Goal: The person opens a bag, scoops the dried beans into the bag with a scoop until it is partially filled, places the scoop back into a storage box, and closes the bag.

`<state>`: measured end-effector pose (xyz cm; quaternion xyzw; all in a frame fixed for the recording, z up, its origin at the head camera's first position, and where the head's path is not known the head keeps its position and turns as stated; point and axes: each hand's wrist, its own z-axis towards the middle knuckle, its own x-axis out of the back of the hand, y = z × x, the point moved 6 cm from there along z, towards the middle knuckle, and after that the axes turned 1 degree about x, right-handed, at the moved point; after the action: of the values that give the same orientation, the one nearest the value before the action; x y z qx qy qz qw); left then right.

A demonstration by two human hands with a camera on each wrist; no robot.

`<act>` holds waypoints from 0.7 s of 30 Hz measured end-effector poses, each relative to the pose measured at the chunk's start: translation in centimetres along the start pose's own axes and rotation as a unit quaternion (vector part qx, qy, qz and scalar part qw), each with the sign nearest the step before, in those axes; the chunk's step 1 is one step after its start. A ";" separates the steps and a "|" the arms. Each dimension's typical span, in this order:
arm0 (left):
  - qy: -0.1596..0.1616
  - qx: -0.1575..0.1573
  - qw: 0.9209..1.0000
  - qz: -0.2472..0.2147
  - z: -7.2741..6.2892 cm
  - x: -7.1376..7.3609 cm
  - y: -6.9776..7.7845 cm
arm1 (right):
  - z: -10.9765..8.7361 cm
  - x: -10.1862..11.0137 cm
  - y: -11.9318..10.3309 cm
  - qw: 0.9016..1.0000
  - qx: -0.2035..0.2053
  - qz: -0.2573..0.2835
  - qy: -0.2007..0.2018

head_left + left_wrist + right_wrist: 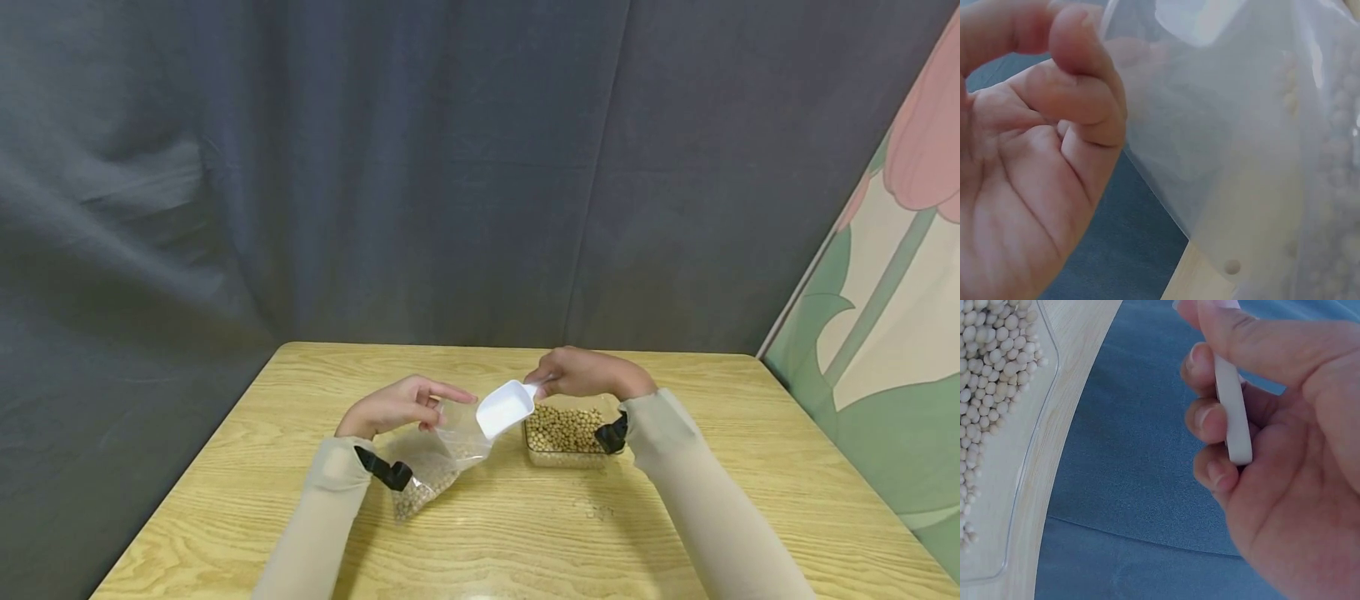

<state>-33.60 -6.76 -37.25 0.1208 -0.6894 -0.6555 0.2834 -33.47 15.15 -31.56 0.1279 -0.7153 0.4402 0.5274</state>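
Observation:
My right hand [581, 372] grips the handle [1233, 415] of a white plastic scoop [504, 408], its fingers curled round it. No beans show in the scoop's bowl, which is at the mouth of a clear plastic bag [465, 446]. At the bag's upper edge, my left hand [405, 404] pinches the film between thumb and fingers; in the left wrist view the bag [1210, 125] hangs beside the curled fingers. Pale round beans [412, 498] fill the lower part of the bag. Below my right hand stands a clear rectangular container [562, 460] with many more such beans [991, 375].
Everything stands on a light wooden table [510, 542]. A dark curtain [450, 208] hangs behind its far edge and along the left. On the right is a panel with painted flowers [885, 333].

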 end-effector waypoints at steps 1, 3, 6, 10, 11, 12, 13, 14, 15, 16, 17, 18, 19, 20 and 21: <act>0.000 0.000 1.000 -0.003 0.0 0.0 0.0 | -0.1 0.0 0.0 1.000 -0.002 0.003 0.001; 0.001 -0.001 1.000 -0.012 0.0 -0.1 -0.1 | -0.2 0.0 0.1 1.000 -0.005 0.008 0.004; 0.001 -0.008 1.000 -0.024 0.1 -0.1 -0.5 | -0.4 0.0 0.3 1.000 -0.011 0.013 0.012; 0.002 -0.011 0.999 -0.033 0.2 -0.2 -0.9 | -0.7 0.1 0.9 0.999 -0.018 0.023 0.029; 0.002 -0.011 0.999 -0.034 0.2 -0.2 -1.0 | -0.7 0.1 1.0 0.999 -0.019 0.024 0.033; 0.002 -0.011 0.999 -0.033 0.2 -0.2 -1.0 | -0.8 0.2 1.2 0.999 -0.019 0.025 0.036; 0.002 -0.010 0.999 -0.033 0.2 -0.3 -1.0 | -0.9 0.2 1.3 0.999 -0.020 0.028 0.040; 0.002 -0.009 0.999 -0.032 0.2 -0.3 -1.1 | -1.1 0.3 1.4 0.998 -0.020 0.030 0.043; 0.002 -0.007 0.999 -0.031 0.2 -0.3 -1.1 | -1.2 0.3 1.6 0.998 -0.022 0.031 0.047; 0.002 -0.007 1.000 -0.029 0.2 -0.4 -1.0 | -1.4 0.4 1.7 0.998 -0.024 0.033 0.048; 0.003 -0.004 1.000 -0.029 0.2 -0.4 -1.0 | -1.6 0.4 1.9 0.998 -0.025 0.036 0.051; 0.004 -0.001 1.000 -0.028 0.1 -0.4 -1.0 | -1.8 0.5 2.0 0.998 -0.025 0.038 0.053; 0.005 0.000 1.000 -0.028 0.1 -0.4 -1.0 | -2.0 0.6 2.1 0.997 -0.023 0.040 0.055; 0.005 0.000 1.000 -0.028 0.0 -0.4 -1.0 | -2.2 0.6 2.3 0.997 -0.022 0.042 0.057; 0.006 -0.001 1.000 -0.028 0.0 -0.4 -1.0 | -2.4 0.7 2.5 0.997 -0.023 0.043 0.060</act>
<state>-33.50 -6.66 -38.31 0.1436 -0.6836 -0.6632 0.2688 -33.85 18.61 -32.06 0.0586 -0.6972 0.4530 0.5525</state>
